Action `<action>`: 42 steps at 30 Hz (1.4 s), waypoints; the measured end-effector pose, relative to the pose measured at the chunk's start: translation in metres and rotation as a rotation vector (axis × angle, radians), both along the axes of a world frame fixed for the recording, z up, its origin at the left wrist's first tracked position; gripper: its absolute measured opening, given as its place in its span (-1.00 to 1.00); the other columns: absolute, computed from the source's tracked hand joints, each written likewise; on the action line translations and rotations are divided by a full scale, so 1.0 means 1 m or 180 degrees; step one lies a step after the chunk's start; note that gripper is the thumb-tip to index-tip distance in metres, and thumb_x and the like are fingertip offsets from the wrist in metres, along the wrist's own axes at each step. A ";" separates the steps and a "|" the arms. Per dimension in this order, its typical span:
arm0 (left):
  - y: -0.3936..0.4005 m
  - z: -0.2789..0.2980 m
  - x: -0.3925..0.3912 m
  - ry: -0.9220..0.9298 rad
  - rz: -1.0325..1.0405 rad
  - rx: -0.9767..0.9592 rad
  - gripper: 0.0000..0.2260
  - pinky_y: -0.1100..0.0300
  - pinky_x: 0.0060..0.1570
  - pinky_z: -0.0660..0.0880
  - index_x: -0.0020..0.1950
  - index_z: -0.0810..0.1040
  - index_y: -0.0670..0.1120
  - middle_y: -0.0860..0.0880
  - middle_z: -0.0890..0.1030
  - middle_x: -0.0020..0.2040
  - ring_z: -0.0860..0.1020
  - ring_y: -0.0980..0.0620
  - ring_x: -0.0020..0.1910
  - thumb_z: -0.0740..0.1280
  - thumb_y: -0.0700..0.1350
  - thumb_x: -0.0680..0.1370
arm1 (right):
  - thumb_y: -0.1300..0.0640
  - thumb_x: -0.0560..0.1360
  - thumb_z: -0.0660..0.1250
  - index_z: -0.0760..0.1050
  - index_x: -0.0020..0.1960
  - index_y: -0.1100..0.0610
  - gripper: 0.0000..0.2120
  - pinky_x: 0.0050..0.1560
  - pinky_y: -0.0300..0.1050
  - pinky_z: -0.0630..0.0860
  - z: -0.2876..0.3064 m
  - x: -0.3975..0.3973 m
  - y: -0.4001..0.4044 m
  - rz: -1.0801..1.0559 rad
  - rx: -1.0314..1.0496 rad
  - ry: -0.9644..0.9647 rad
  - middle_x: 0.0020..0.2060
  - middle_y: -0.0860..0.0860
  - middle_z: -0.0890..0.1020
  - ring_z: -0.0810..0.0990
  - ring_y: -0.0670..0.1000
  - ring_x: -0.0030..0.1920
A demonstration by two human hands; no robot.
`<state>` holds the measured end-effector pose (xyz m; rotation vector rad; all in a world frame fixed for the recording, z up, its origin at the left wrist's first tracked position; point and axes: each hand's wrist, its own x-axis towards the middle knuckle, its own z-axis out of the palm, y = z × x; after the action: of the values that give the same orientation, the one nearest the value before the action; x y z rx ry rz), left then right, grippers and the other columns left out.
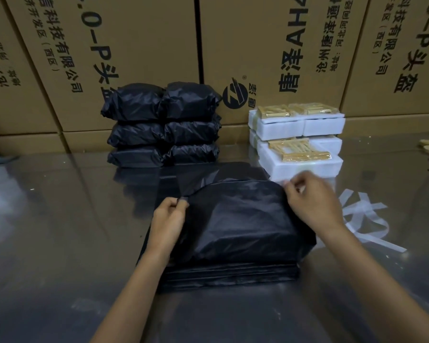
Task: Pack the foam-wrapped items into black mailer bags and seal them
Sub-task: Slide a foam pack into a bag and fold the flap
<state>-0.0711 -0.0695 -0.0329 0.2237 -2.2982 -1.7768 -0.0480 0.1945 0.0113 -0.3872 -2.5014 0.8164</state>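
A person's left hand and right hand each pinch a far corner of a filled black mailer bag on a shiny steel table, fingers curled tight on the plastic at the bag's mouth. The bag sits on a flat stack of unused bags at the table's near edge, bulging over something boxy inside; what it holds is hidden by the plastic.

The step in hand looks like closing the flap. Done well, that likely means pulling both corners evenly so the mouth lies flat and straight, then pressing the flap down along its whole width without wrinkles, keeping the load pushed toward the closed end.

Behind, against a wall of printed cardboard cartons, six sealed black parcels stand in two piles of three. To their right sits a stack of white foam blocks, still unbagged, with clear packets of yellowish sticks on top. White backing strips lie loose on the table just beside the right hand.
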 end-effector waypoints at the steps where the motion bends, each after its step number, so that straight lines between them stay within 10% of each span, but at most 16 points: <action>1: -0.003 0.002 0.000 -0.0030 -0.0008 0.0404 -0.89 0.12 -0.27 0.37 -0.12 0.49 -0.13 -0.12 0.47 -0.29 0.44 -0.05 -0.27 0.33 -0.12 0.56 | -0.01 0.59 0.27 0.52 0.04 0.10 -0.82 -0.04 -0.04 0.38 0.009 0.002 -0.009 -0.0039 0.0140 0.0495 0.03 0.01 0.62 0.49 0.11 0.12; 4: -0.002 0.005 0.004 0.0373 -0.0038 0.0488 -0.80 0.33 -0.35 0.39 -0.21 0.50 -0.02 0.06 0.49 -0.30 0.44 0.15 -0.36 0.34 -0.29 0.53 | 0.10 0.58 0.27 0.52 -0.03 0.05 -0.93 -0.04 -0.09 0.35 0.038 -0.001 -0.050 0.0787 0.0153 0.1430 -0.07 -0.07 0.60 0.48 0.02 0.05; 12: -0.005 0.017 0.009 0.1502 -0.0174 0.0071 -0.68 0.39 -0.21 0.40 -0.21 0.54 0.00 0.01 0.47 -0.07 0.48 0.16 -0.30 0.31 -0.44 0.50 | 0.12 0.61 0.31 0.68 0.08 0.04 -0.83 0.19 -0.09 0.52 0.030 -0.031 -0.129 0.2733 -0.0374 -0.0343 0.00 -0.12 0.70 0.61 -0.12 0.08; 19: -0.007 0.018 0.007 0.1595 -0.0072 0.0146 -0.62 0.35 -0.33 0.41 0.00 0.35 0.11 0.07 0.46 -0.11 0.46 0.14 -0.39 0.37 -0.35 0.50 | 0.27 0.56 0.36 0.65 0.10 0.07 -0.81 0.11 -0.29 0.51 0.017 -0.037 -0.123 0.3087 -0.0802 -0.0177 -0.01 -0.13 0.69 0.62 -0.20 0.04; 30: -0.008 0.015 0.004 0.1603 -0.0215 -0.0017 -0.74 0.36 -0.30 0.44 -0.05 0.53 0.09 0.14 0.57 -0.21 0.49 0.19 -0.35 0.39 -0.30 0.52 | 0.24 0.49 0.41 0.66 -0.18 0.11 -0.90 -0.05 -0.33 0.52 0.033 -0.047 -0.132 0.2683 -0.1635 -0.0464 -0.25 -0.07 0.68 0.62 -0.16 -0.16; 42: -0.018 0.015 -0.007 0.0894 -0.0157 0.1224 -0.90 0.25 -0.11 0.48 -0.09 0.55 -0.02 0.01 0.59 -0.27 0.54 0.13 -0.23 0.46 -0.15 0.52 | 0.26 0.51 0.34 0.59 -0.22 0.08 -0.83 -0.34 -0.31 0.40 0.041 -0.074 -0.131 0.1515 -0.2239 -0.0064 -0.40 -0.05 0.56 0.48 -0.10 -0.36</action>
<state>-0.0783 -0.0877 -0.0179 -0.0214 -1.7759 -2.1111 -0.1218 0.0635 0.0520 -0.0067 -2.2740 1.8924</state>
